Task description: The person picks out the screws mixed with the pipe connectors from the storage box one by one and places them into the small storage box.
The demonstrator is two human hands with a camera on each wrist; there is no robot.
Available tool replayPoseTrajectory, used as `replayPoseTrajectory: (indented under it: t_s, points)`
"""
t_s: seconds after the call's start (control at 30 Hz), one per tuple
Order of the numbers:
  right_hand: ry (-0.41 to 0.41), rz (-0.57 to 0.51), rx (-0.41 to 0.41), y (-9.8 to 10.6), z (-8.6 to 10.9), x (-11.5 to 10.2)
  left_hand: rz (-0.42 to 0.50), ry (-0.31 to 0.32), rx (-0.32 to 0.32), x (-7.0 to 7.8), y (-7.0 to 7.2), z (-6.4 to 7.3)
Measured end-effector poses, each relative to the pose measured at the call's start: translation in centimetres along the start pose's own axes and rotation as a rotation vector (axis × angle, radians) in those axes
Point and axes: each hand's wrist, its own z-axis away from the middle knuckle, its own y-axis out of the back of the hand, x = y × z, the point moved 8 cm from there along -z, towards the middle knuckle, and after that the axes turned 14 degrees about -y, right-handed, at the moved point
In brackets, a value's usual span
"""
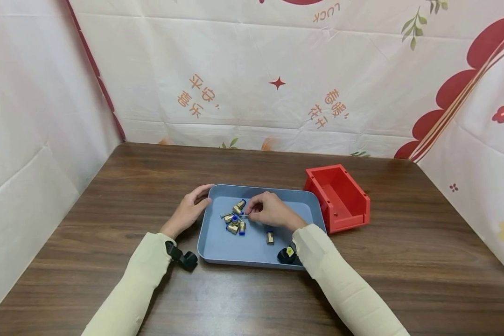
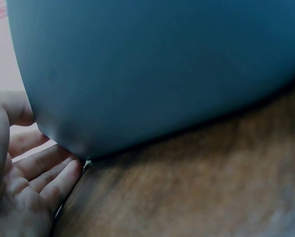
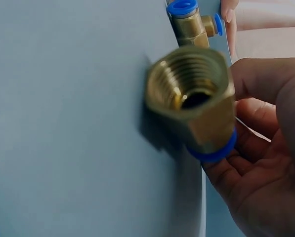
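Observation:
A blue-grey tray (image 1: 252,254) lies on the table. At its back left corner my left hand (image 1: 187,211) rests with fingers and thumb against the outside edge; the left wrist view shows those fingers (image 2: 63,180) touching the outer wall. Over the tray, my right hand (image 1: 270,210) pinches a thin silver screw (image 1: 244,215) beside a small pile of brass fittings (image 1: 233,228) with blue collars. A single brass fitting (image 1: 270,238) stands apart, nearer the front; it looms large, threaded opening forward, in the right wrist view (image 3: 191,98).
Touching the tray's right side is a red bin (image 1: 348,224) with a small screw (image 1: 336,214) inside. A brown wooden table (image 1: 151,163) carries everything. Printed white cloth (image 1: 243,60) hangs behind it and at both sides.

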Motion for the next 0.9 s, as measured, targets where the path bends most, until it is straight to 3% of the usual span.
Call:
replayPoseTrajectory:
  t_s: [0.7,0.9]
  points:
    - [0.029,-0.017,0.085,2.4,0.9,0.2,-0.002,0.002,-0.003,0.1,0.0,0.1]
    - [0.002,-0.025,0.103,3.3,1.3,0.7,0.004,0.001,-0.007,0.0,-0.1,0.1]
